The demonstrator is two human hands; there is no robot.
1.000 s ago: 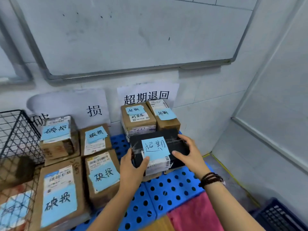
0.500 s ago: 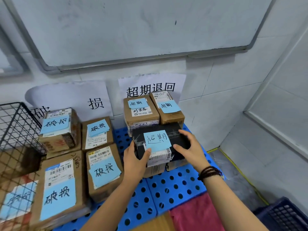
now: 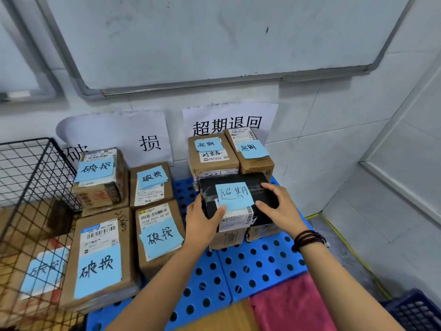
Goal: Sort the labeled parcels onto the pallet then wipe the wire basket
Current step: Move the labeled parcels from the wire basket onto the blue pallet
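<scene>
Right, you're facing a white tiled wall with a whiteboard [image 3: 214, 39] hung across it and two paper signs [image 3: 229, 120] taped underneath. The blue pallet [image 3: 257, 266], holes punched all over it, runs along the foot of that wall into the corner on your right.

The black parcel [image 3: 243, 179] is between your hands at the back right of the pallet, sitting on top of brown boxes [image 3: 229, 237] and just in front of two taller brown boxes [image 3: 212, 163] under the right-hand sign. Your left hand [image 3: 202, 220] grips its left end, thumb up on the top by the blue note [image 3: 235, 195], and the other fingers curl round the side, where I can't see them. Your right hand [image 3: 281, 209] holds the right end with fingers spread over the top and thumb laid near the note's edge.

Off to the left, four brown parcels [image 3: 100, 266] with blue notes fill that side of the pallet, packed close together. The wire basket [image 3: 28, 175] stands hard against them (one labelled parcel [image 3: 43, 271] lies inside).

Open room: bare blue pallet in front of the black parcel's stack, down to the pink cloth [image 3: 291, 306] at the near edge. Beyond the pallet's right edge is a strip of grey floor with a yellow line [image 3: 346, 244], then wall, and a dark blue crate [image 3: 415, 311] sits low in the corner of view.
</scene>
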